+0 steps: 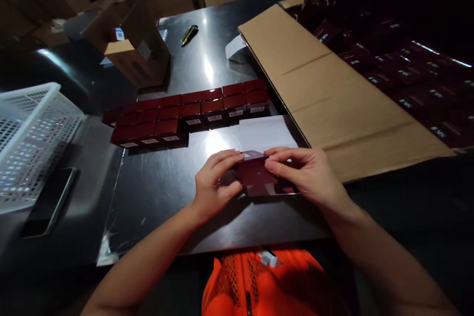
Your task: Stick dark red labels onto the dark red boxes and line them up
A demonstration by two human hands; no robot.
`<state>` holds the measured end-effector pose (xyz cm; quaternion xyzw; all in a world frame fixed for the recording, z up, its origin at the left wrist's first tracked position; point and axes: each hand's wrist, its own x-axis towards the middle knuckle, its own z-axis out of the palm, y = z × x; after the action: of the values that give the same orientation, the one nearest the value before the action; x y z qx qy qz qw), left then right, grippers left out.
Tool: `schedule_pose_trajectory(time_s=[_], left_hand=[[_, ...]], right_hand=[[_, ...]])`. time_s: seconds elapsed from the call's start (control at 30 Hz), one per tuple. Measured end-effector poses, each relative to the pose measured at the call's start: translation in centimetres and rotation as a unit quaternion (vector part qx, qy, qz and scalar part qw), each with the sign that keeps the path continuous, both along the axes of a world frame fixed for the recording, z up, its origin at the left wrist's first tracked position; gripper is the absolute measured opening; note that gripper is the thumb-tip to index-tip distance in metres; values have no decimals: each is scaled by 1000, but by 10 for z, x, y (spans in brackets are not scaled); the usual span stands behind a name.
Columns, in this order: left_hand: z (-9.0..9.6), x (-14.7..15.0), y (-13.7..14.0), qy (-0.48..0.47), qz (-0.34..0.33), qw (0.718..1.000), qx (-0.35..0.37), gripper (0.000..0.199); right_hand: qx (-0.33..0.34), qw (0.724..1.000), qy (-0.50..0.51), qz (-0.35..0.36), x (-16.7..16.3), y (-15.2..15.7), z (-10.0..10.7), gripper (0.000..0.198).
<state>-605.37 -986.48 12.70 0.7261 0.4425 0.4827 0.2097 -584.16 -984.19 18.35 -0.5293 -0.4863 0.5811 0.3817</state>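
A small dark red box [259,175] lies near the front of the metal table, between my two hands. My left hand [218,180] grips its left side, fingers along the far edge and thumb at the near left. With fingers bent and thumb pressed in, my right hand [307,168] pinches the box's upper right part. A pale flap shows at the box's far edge. Just beyond it lies a white sheet [270,131]. Farther off, dark red boxes [190,111] stand in two rows, several with white barcode labels facing me.
At right, a large carton's brown flap [314,84] slants over the table, with many dark red packs [418,89] behind it. A yellow-black utility knife [189,35] and a small carton [137,57] lie farther back. To the left are a white basket [37,143] and a phone [50,202].
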Motion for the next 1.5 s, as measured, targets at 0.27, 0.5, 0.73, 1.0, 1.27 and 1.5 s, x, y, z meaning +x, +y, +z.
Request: schedule_pose_trajectory(time_s=[0.27, 0.5, 0.73, 1.0, 1.27, 1.5], left_hand=[[2, 0, 0, -1, -4, 1000, 9, 52], [2, -1, 0, -8, -5, 1000, 8, 54], [4, -1, -1, -3, -9, 1000, 7, 53], [3, -1, -1, 1, -4, 1000, 10, 52], [-1, 1, -3, -7, 2, 1000, -18, 45], [-4, 5, -2, -169, -4, 967, -190, 39]], right_hand=[[23, 1000, -9, -2, -2, 0, 2, 25], [36, 999, -5, 0, -2, 1, 0, 22], [37, 999, 8, 9, -3, 2, -1, 21], [83, 996, -16, -1, -5, 0, -3, 17], [251, 951, -173, -59, -3, -1, -22, 67], [343, 929, -123, -54, 13, -10, -5, 29]])
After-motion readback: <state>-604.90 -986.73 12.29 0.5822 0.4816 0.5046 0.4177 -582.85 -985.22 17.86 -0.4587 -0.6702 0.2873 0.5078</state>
